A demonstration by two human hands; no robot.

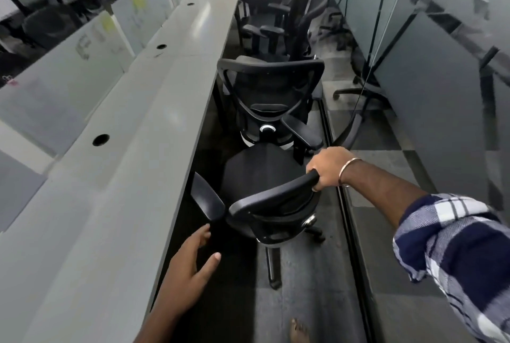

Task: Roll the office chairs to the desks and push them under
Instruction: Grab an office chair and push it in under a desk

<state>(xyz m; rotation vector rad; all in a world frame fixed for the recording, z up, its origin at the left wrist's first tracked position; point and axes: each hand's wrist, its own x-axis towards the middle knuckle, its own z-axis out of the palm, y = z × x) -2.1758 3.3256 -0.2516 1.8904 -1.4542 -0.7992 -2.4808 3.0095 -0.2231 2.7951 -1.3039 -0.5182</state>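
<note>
A black mesh office chair point(265, 177) stands in the aisle beside the long white desk point(132, 149), its seat partly under the desk edge. My right hand point(328, 169) grips the top rail of its backrest at the right end. My left hand point(190, 265) is open with fingers spread, its fingertips close to the chair's left armrest point(208, 198); whether they touch it I cannot tell. A second black chair point(269, 97) stands just beyond, close to the desk.
Several more black chairs point(276, 11) line the aisle further along the desk. A glass partition wall point(427, 66) runs along the right, leaving a narrow carpeted aisle. My bare foot point(299, 331) shows at the bottom. Round cable holes point(100, 140) dot the desk.
</note>
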